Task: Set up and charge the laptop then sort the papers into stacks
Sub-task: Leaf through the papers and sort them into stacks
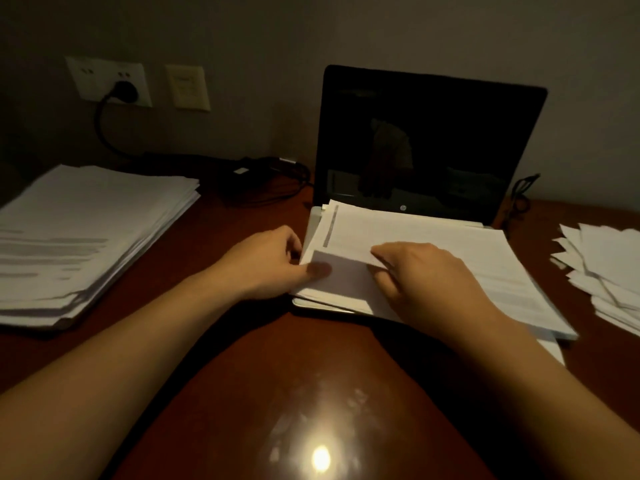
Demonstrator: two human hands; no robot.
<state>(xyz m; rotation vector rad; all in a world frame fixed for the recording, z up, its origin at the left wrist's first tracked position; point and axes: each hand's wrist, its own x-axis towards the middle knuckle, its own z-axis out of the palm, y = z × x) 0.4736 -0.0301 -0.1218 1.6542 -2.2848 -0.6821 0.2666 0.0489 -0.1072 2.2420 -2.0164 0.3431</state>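
Observation:
An open laptop [429, 140] with a dark screen stands at the back of the desk, its keyboard covered by a pile of white papers [467, 268]. My left hand [273, 265] pinches the pile's near left corner, thumb on top of a lifted sheet. My right hand [426, 275] grips the top sheet's folded-over corner just beside it. A thick stack of printed papers [86, 237] lies at the left. A loose fan of papers [606, 271] lies at the right edge. The charger brick [242, 174] and its cables sit left of the laptop, plugged into the wall socket [124, 88].
The reddish wooden desk [311, 375] reflects a bright light spot near its front. A second wall plate [188, 86] sits beside the socket. A dark cable [523, 188] loops at the laptop's right side.

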